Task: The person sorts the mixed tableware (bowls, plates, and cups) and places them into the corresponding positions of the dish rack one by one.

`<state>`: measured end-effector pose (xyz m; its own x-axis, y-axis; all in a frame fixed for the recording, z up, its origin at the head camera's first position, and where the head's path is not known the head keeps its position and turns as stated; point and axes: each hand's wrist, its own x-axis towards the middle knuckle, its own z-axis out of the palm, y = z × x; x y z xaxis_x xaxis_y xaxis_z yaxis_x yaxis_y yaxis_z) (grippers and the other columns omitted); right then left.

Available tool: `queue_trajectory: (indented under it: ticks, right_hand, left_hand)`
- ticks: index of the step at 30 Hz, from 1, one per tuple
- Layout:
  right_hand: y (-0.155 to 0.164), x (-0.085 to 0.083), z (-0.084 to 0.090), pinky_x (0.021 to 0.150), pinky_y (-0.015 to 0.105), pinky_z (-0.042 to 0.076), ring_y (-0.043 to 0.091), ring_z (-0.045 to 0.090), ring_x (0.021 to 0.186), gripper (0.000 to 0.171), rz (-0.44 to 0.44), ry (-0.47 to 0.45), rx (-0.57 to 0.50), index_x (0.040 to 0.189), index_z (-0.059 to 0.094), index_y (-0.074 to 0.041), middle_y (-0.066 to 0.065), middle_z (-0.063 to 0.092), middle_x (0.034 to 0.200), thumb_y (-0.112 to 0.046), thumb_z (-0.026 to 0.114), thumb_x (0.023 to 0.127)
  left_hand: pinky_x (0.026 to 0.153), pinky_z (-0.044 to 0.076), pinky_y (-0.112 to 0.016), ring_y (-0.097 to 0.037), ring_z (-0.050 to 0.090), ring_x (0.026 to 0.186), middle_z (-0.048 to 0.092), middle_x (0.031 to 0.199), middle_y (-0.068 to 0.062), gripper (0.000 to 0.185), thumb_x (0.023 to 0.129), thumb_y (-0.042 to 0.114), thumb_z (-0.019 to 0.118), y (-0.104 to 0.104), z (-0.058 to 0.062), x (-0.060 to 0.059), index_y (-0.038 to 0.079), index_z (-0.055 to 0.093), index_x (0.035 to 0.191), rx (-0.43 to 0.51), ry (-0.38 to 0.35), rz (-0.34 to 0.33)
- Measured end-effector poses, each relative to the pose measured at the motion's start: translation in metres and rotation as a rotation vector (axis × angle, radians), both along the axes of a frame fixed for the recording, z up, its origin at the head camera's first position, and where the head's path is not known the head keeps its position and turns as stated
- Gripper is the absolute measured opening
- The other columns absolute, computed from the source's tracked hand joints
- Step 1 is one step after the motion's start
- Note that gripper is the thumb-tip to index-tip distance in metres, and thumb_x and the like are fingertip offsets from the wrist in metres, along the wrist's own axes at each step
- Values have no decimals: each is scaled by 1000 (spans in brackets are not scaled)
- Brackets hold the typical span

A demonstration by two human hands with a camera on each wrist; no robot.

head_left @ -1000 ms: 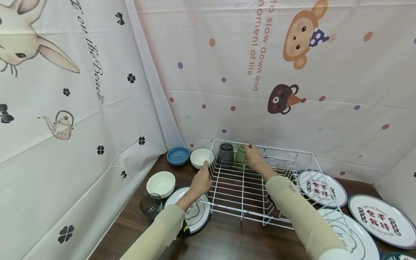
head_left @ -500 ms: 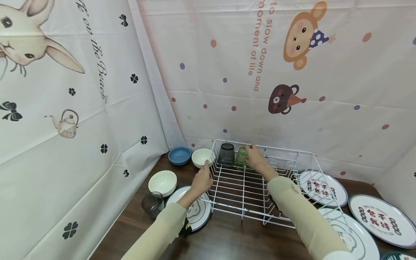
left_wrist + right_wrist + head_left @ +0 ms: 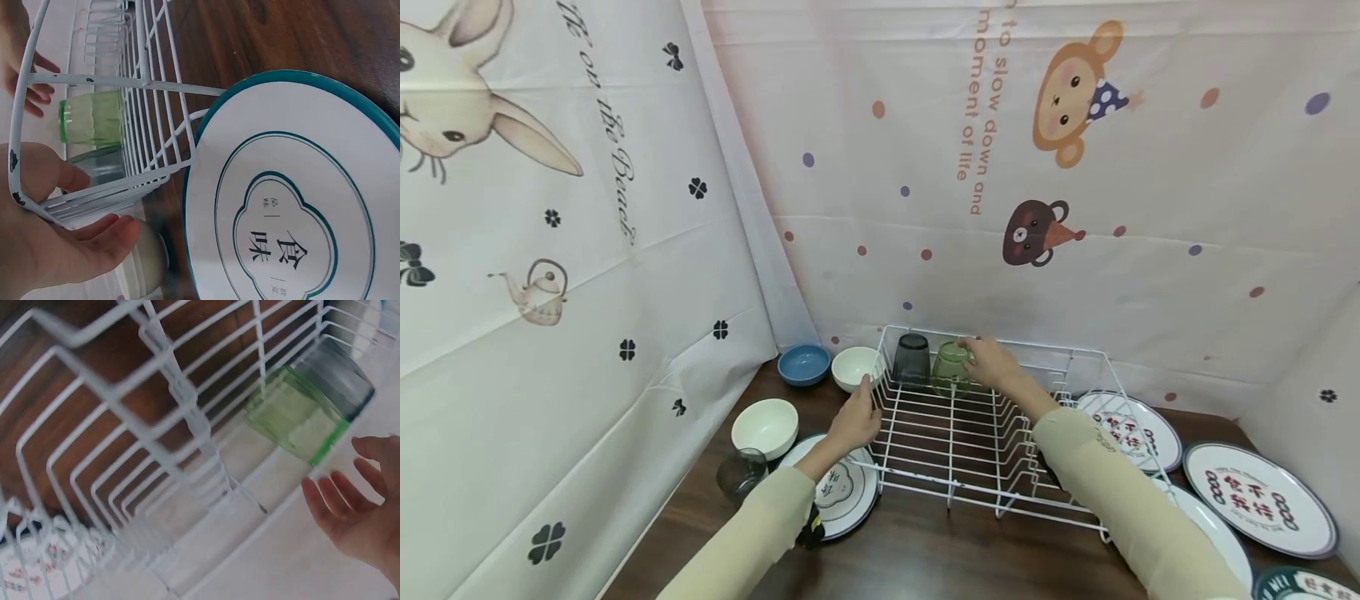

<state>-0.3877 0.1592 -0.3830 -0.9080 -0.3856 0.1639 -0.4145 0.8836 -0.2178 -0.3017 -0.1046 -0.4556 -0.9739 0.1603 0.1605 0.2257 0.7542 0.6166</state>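
My left hand (image 3: 855,421) grips the left side of a white wire dish rack (image 3: 112,80), thumb inside the bars and fingers outside. A clear green glass (image 3: 297,415) stands upside down in the rack's back left part. Beside it, toward the corner, a dark grey glass (image 3: 912,360) is also upside down. My right hand (image 3: 359,506) is at the green glass, its loosely bent fingers a little apart from the glass in both wrist views. Nothing is between those fingers.
Left of the rack are a blue bowl (image 3: 804,365), a white bowl (image 3: 854,371), another white bowl (image 3: 765,427), a dark glass (image 3: 741,473) and a white plate (image 3: 842,500). Several plates, one patterned in red (image 3: 1260,500), lie on the right. Hanging cloth (image 3: 850,183) borders the table.
My right hand has let go of the green glass and drawn slightly to the right, so more of the glass shows. My left hand stays on the rack. The head view has shifted slightly.
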Motion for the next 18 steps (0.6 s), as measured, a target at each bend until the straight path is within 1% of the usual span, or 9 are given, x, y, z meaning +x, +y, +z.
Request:
queue_trajectory:
  ticks: [2, 4, 7, 9, 10, 12, 13, 15, 18]
  right_hand:
    - [6, 6, 8, 78, 45, 59, 35, 69, 97, 36, 38, -14, -4, 130, 64, 3, 23, 71, 111, -9, 63, 96]
    - [16, 12, 15, 74, 41, 59, 30, 71, 89, 31, 64, -19, -12, 124, 67, 3, 19, 74, 103, -8, 63, 95]
    - [39, 21, 25, 76, 42, 60, 31, 72, 88, 27, 67, 1, -20, 118, 69, 4, 21, 75, 101, -8, 62, 95]
    - [60, 26, 30, 77, 46, 59, 34, 72, 89, 25, 35, 23, -12, 115, 70, 5, 24, 74, 103, -7, 61, 95]
    - [72, 28, 31, 77, 48, 59, 36, 72, 89, 24, 13, 35, -3, 113, 70, 6, 25, 74, 104, -7, 61, 95]
    - [96, 31, 32, 75, 50, 58, 39, 71, 90, 24, -53, 45, 47, 112, 70, 6, 27, 73, 106, -8, 60, 95]
    - [107, 32, 31, 75, 52, 58, 40, 71, 90, 25, -85, 46, 80, 112, 71, 6, 27, 73, 106, -9, 59, 95]
    - [129, 34, 28, 75, 53, 57, 41, 70, 91, 25, -147, 44, 140, 110, 70, 7, 27, 72, 106, -8, 57, 95]
    - [156, 39, 20, 77, 53, 57, 43, 69, 90, 24, -223, 43, 209, 108, 67, 10, 29, 70, 103, -5, 59, 91]
  left_hand:
    - [104, 48, -59, -51, 50, 134, 38, 152, -39, 68, 101, 7, 50, -6, 0, 5, -14, 17, 156, -1, 2, -27]
    - [103, 48, -60, -52, 51, 131, 39, 149, -42, 68, 100, 5, 50, -11, 2, 12, -17, 17, 154, 2, 12, -58]
    - [103, 46, -63, -54, 51, 129, 42, 143, -45, 67, 97, 0, 50, -18, 6, 22, -19, 18, 153, 12, 40, -106]
    - [103, 45, -64, -55, 50, 129, 42, 141, -46, 65, 97, -3, 48, -19, 9, 28, -20, 18, 152, 27, 50, -139]
    - [105, 43, -64, -55, 48, 132, 41, 143, -46, 64, 97, -4, 47, -20, 10, 31, -21, 18, 152, 29, 47, -155]
    - [105, 43, -64, -54, 47, 131, 42, 142, -45, 63, 97, -5, 44, -19, 12, 38, -21, 17, 152, 41, 35, -178]
    - [107, 41, -64, -55, 45, 134, 41, 144, -45, 62, 98, -5, 43, -19, 13, 41, -22, 17, 152, 44, 27, -181]
    - [110, 40, -63, -53, 45, 136, 41, 144, -43, 61, 98, -5, 43, -19, 12, 47, -21, 19, 152, 53, 13, -170]
    - [111, 39, -63, -52, 46, 136, 42, 146, -41, 61, 98, -4, 43, -19, 8, 53, -19, 21, 152, 71, -14, -135]
